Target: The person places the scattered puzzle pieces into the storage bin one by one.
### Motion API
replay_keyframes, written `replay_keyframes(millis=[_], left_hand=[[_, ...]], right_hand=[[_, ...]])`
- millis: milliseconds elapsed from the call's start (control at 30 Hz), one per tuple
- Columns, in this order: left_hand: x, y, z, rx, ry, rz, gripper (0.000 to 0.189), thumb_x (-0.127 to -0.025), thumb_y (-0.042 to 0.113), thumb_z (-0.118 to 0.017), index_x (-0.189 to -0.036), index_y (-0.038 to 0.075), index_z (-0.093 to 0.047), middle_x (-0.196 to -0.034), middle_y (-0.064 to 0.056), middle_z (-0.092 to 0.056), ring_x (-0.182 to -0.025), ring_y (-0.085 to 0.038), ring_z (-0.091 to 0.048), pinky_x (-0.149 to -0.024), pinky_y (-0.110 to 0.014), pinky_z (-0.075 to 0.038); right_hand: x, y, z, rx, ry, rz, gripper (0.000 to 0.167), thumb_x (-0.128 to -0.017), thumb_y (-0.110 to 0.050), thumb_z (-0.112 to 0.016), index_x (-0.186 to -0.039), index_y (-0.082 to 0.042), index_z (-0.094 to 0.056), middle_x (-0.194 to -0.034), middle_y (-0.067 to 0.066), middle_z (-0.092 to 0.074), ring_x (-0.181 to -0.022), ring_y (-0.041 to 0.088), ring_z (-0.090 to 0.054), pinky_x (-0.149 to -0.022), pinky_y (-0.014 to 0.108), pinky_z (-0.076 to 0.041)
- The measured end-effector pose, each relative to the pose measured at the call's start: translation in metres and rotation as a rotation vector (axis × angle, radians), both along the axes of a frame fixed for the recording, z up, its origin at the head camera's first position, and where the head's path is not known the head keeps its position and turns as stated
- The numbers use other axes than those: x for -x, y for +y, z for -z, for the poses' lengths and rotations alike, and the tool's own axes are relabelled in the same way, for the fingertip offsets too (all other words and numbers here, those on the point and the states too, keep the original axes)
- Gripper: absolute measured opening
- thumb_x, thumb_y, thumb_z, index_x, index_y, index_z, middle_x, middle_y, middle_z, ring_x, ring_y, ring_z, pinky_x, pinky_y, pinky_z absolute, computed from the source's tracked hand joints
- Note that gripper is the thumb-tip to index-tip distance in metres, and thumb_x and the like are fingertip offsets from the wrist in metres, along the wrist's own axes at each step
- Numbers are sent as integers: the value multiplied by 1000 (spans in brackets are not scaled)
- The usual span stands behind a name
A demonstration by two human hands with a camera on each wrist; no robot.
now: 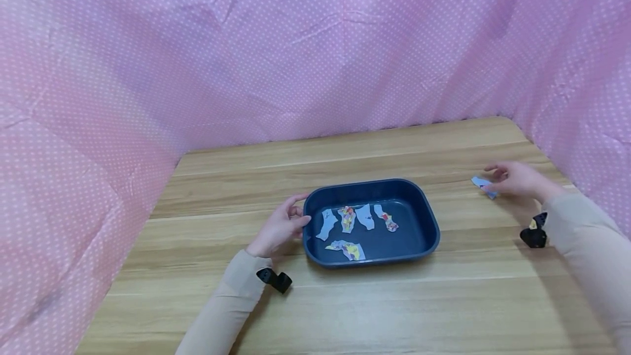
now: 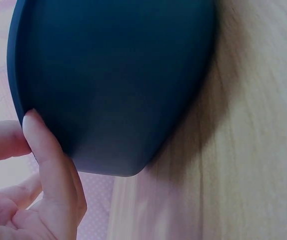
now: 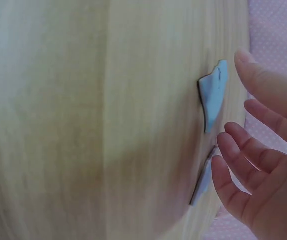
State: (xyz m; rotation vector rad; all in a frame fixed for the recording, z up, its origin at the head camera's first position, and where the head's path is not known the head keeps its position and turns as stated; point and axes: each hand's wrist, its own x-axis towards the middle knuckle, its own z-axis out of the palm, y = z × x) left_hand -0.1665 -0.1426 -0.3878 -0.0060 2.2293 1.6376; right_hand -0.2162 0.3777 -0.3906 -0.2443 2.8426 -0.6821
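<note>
A dark blue rectangular tray (image 1: pixel 429 218) stands on the table. Inside it lie several irregular flat pieces, some pale like this piece (image 1: pixel 327 223), others printed in colours like this yellow and purple one (image 1: pixel 351 250). My left hand (image 1: pixel 280 229) pinches the tray's left rim between thumb and fingers, also seen in the left wrist view. To the right, my right hand (image 1: pixel 517 181) hovers with relaxed fingers by two more flat pieces. In the right wrist view, a pale blue piece (image 3: pixel 213 95) shows whole; the other piece (image 3: pixel 202 180) is partly behind the fingertips.
The wood-grain table (image 1: pixel 222 196) reaches back to a pink dotted curtain (image 1: pixel 315 59), which also hangs along both sides. A small black device sits on each wrist, such as the left one (image 1: pixel 275 279).
</note>
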Motion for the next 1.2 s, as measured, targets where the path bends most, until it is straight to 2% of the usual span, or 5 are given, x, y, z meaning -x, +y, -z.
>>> replay_keyframes(millis=[367,667,900,1000,1200], left_hand=[[2,-1,0,-3,-7,4,53,-92,5,-59,-139,25,-44,-94,-11,-56,-73,-19,-58,-65,-28,-54],[4,-3,-2,15,-3,14,54,-92,7,-59,-140,24,-42,-100,-14,-58,-74,-19,-59,-67,-29,-55],[4,-3,-1,13,-5,13,54,-92,6,-60,-140,24,-43,-98,-13,-58,-73,-19,-59,-67,-30,-55],[5,-3,-1,25,-3,10,53,-91,8,-60,-139,25,-44,-97,-11,-58,-73,-19,-59,-67,-31,-55],[8,-3,-2,16,-14,14,52,-92,8,-60,-138,27,-45,-95,-11,-56,-73,-19,-58,-66,-30,-54]], right_hand=[[-1,-5,6,-8,32,-20,63,-79,-27,-76,-120,13,-50,-111,40,-55,-100,52,-55,-86,61,-43],[1,-9,7,-7,45,-35,48,-80,-18,-73,-113,12,-55,-106,36,-58,-97,49,-57,-83,57,-45],[4,-10,10,-14,26,-14,47,-79,-15,-71,-115,11,-56,-97,25,-63,-89,36,-59,-75,42,-46],[5,-9,11,3,19,-6,48,-79,-15,-72,-117,11,-55,-100,28,-61,-91,37,-58,-74,37,-44],[6,-12,8,-9,16,-3,51,-79,-13,-72,-120,12,-53,-109,38,-54,-97,47,-54,-82,56,-42]])
